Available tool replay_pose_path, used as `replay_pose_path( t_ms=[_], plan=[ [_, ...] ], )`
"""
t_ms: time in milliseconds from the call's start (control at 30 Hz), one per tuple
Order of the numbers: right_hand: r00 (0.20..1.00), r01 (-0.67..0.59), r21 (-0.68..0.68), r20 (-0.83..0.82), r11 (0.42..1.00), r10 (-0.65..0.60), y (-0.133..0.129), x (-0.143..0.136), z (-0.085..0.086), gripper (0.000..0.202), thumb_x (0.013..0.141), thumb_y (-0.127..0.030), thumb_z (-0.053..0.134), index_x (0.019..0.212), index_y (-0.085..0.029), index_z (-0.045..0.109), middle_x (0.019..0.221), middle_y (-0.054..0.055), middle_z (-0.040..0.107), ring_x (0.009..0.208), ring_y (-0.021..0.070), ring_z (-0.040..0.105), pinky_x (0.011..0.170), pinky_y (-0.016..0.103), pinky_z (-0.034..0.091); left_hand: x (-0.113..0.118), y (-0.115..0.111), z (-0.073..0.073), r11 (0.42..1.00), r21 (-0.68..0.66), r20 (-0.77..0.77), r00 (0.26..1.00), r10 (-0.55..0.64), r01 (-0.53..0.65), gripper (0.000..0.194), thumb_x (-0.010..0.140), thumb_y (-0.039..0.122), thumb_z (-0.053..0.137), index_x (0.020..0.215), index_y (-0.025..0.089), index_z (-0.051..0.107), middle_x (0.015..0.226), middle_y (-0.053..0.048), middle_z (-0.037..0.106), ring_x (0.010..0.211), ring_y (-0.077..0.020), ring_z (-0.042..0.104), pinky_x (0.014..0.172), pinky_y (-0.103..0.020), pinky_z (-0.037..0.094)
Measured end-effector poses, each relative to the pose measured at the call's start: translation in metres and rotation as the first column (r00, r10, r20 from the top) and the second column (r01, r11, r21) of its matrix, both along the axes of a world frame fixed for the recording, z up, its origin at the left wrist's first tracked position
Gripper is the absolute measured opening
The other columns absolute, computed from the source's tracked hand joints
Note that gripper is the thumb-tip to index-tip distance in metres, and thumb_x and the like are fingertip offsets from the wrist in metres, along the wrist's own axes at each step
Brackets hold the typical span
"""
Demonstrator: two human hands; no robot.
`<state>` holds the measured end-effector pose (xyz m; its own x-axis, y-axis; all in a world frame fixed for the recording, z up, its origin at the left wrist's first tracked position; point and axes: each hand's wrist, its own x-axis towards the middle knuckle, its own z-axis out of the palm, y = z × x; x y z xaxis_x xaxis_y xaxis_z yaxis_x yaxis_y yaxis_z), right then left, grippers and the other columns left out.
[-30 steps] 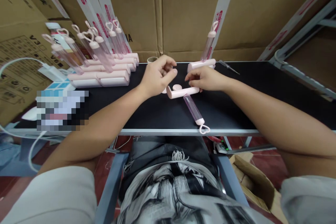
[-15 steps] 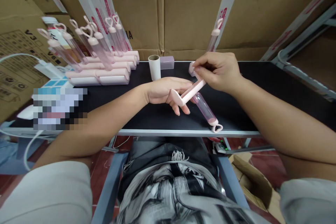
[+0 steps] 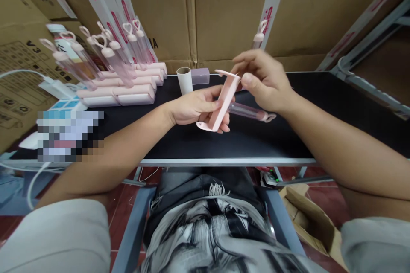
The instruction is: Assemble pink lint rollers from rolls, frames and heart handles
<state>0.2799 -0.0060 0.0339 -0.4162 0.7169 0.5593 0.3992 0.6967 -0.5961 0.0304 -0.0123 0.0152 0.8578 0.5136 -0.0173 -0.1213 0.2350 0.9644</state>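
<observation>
In my left hand [image 3: 195,108] is a pink lint roller frame [image 3: 224,104], a long trough with a flat cap at each end. My thumb lies across its trough and the fingers are behind it. A clear handle [image 3: 246,111] with a heart-shaped loop sticks out to the right from behind the frame. Close to the frame's upper end, my right hand [image 3: 264,79] has its thumb and fingers apart; some fingertips are hidden. Beyond my left hand stand a white hollow tube [image 3: 185,82] and a translucent lilac block [image 3: 200,76].
Several pink lint rollers [image 3: 121,89] with upright clear handles stand at the left of the black tabletop [image 3: 179,145]. Behind my right hand another handle [image 3: 259,38] stands up. A white power strip [image 3: 64,102] with cables lies far left. Cardboard [image 3: 160,4] walls the back.
The frame has turned in my left hand, its trough now steeper and the handle swung from pointing down-right to nearly level. My right hand has let go of the frame's upper end and opened.
</observation>
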Motion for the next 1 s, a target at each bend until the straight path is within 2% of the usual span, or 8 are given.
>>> replay_pose_path(
  t_ms=[100,200,300,433,667,767,1000],
  plan=[
    [0.960,-0.202,-0.098,0.176,0.974,0.217,0.005,0.005,0.003,0.083,0.088,-0.098,0.053,0.112,-0.022,0.075,0.089,0.006,0.072,0.081,0.0215,0.065,0.069,0.033,0.047,-0.008,0.002,0.006,0.995,0.037,-0.011,0.996,0.089,-0.088,0.047,0.087,0.044,0.093,0.117,0.022,0.064,0.091,-0.005,0.084,0.085,-0.0271,0.086,0.085,-0.044,0.072],
    [0.897,-0.305,-0.135,0.292,0.943,0.332,0.007,0.006,0.004,0.067,0.094,-0.086,0.063,0.098,-0.020,0.076,0.076,0.002,0.069,0.068,0.0154,0.058,0.065,0.029,0.042,-0.012,0.006,0.005,0.988,0.070,-0.029,0.990,0.139,-0.137,0.044,0.090,0.043,0.091,0.116,0.021,0.065,0.090,-0.006,0.084,0.083,-0.0267,0.086,0.087,-0.044,0.071],
    [0.881,-0.323,-0.115,0.325,0.939,0.343,0.006,0.004,0.002,0.060,0.101,-0.077,0.061,0.100,-0.019,0.078,0.077,0.002,0.071,0.067,0.0149,0.059,0.066,0.027,0.042,-0.015,0.008,0.004,0.991,0.071,-0.037,0.993,0.116,-0.113,0.048,0.090,0.045,0.089,0.125,0.023,0.064,0.095,-0.008,0.085,0.090,-0.0307,0.087,0.088,-0.047,0.071],
    [0.875,-0.352,-0.102,0.317,0.931,0.365,0.009,0.002,-0.006,0.062,0.103,-0.078,0.056,0.106,-0.020,0.078,0.085,0.004,0.076,0.071,0.0170,0.063,0.068,0.028,0.044,-0.016,0.005,0.003,0.999,0.048,-0.078,0.997,0.014,-0.010,0.066,0.089,0.050,0.088,0.143,0.028,0.059,0.106,-0.013,0.086,0.098,-0.0380,0.086,0.087,-0.052,0.070],
    [0.892,-0.329,-0.009,0.325,0.944,0.314,0.018,0.001,-0.015,0.062,0.104,-0.079,0.051,0.100,-0.021,0.073,0.087,0.006,0.072,0.075,0.0196,0.062,0.073,0.031,0.046,-0.010,0.007,-0.006,0.994,0.081,0.006,0.997,0.071,-0.072,0.048,0.089,0.050,0.090,0.116,0.025,0.059,0.094,-0.008,0.085,0.089,-0.0296,0.087,0.082,-0.042,0.069],
    [0.896,-0.312,-0.001,0.333,0.950,0.295,0.019,0.001,-0.015,0.063,0.104,-0.080,0.050,0.101,-0.021,0.073,0.086,0.006,0.072,0.075,0.0201,0.061,0.074,0.032,0.045,-0.007,0.006,-0.008,0.989,0.105,0.014,0.995,0.101,-0.102,0.050,0.088,0.052,0.091,0.113,0.023,0.058,0.090,-0.006,0.084,0.084,-0.0265,0.086,0.080,-0.039,0.069],
    [0.907,-0.298,0.012,0.317,0.954,0.279,0.018,0.004,-0.009,0.065,0.103,-0.081,0.049,0.103,-0.020,0.073,0.088,0.006,0.073,0.076,0.0194,0.061,0.075,0.032,0.046,0.003,0.004,-0.012,0.966,0.187,0.082,0.982,0.168,-0.181,0.057,0.088,0.057,0.090,0.115,0.023,0.054,0.083,-0.001,0.079,0.077,-0.0213,0.083,0.080,-0.039,0.070]
  ],
)
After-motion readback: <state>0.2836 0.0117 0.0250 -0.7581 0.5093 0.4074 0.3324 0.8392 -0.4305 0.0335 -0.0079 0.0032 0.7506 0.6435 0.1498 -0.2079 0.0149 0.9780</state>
